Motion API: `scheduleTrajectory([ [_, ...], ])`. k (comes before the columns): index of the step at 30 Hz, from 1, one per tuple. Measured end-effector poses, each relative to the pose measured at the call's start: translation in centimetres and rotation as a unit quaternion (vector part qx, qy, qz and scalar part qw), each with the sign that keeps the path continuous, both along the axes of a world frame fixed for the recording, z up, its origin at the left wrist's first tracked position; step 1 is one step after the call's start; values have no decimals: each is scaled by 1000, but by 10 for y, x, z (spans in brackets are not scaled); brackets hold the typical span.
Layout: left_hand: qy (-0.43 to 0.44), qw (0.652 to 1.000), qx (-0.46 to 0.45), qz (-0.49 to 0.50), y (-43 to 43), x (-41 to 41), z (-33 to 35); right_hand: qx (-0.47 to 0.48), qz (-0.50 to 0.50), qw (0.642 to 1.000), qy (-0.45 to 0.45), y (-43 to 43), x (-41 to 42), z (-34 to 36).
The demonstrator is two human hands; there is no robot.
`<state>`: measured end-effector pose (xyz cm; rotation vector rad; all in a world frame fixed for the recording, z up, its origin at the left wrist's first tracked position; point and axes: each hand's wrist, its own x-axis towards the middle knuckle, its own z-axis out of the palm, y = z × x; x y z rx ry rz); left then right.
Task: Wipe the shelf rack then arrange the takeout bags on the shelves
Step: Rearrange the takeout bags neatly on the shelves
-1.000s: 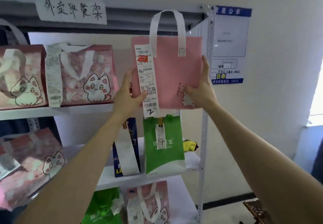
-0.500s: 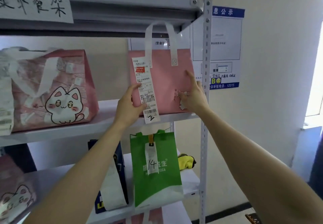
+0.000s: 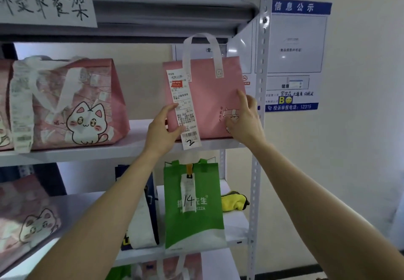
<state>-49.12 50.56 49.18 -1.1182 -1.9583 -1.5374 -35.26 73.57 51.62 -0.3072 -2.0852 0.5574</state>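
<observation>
Fingers, head view: left hand [image 3: 162, 132] pinches the lower left corner of the plain pink bag [image 3: 209, 100], thumb lying over the receipt [image 3: 183, 109]; right hand [image 3: 244, 118] is spread loose against the bag's lower right face, fingertips touching, nothing clamped.

Change since a second ago: the plain pink bag was held up in the air in front of the rack; it now stands upright with its base on the upper shelf [image 3: 131, 146], at the right end just beside the rack's corner post [image 3: 260, 83]. Judgement: placement of this bag is all but done, and only a final straightening and letting go remain.

Stock, by shelf:
- Upper shelf: plain pink bag, receipt marked "2" hanging past the shelf edge, white handles upright; cat-print pink bag [image 3: 76, 102] well apart to its left, with a long receipt draped over it; part of another cat-print bag at the left frame edge.
- Middle shelf: green bag [image 3: 193, 205] tagged "14"; dark blue bag [image 3: 140, 209] touching or just beside its left; a blurred cat-print bag far left; yellow cloth [image 3: 234, 202] lying behind the green bag at the right end, which suggests wiping is over.
- Lower shelf: tops of a green and a pink bag, mostly cut off.

Contents of all bags: not visible.
</observation>
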Motion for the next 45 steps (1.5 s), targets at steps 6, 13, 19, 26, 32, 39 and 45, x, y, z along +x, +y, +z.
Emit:
scheduleTrajectory([
  [6,9,1000,8,15,-23,11,5,58,-79,994,46,-33,19,11],
  [13,32,997,25,72,-102,13,5,139,58,978,147,-112,-1,17],
  [19,24,989,57,137,-207,-6,3,135,179,970,95,-207,-44,4],
  [26,42,975,59,211,-348,-61,-1,116,257,952,117,-351,-104,6],
  [32,91,949,55,296,-470,-127,8,113,297,942,104,-479,-169,17],
  [39,4,954,43,297,-551,-193,24,92,267,959,0,-564,-231,3],
  [45,-67,967,48,241,-551,-222,33,81,219,972,-24,-573,-243,-9],
])
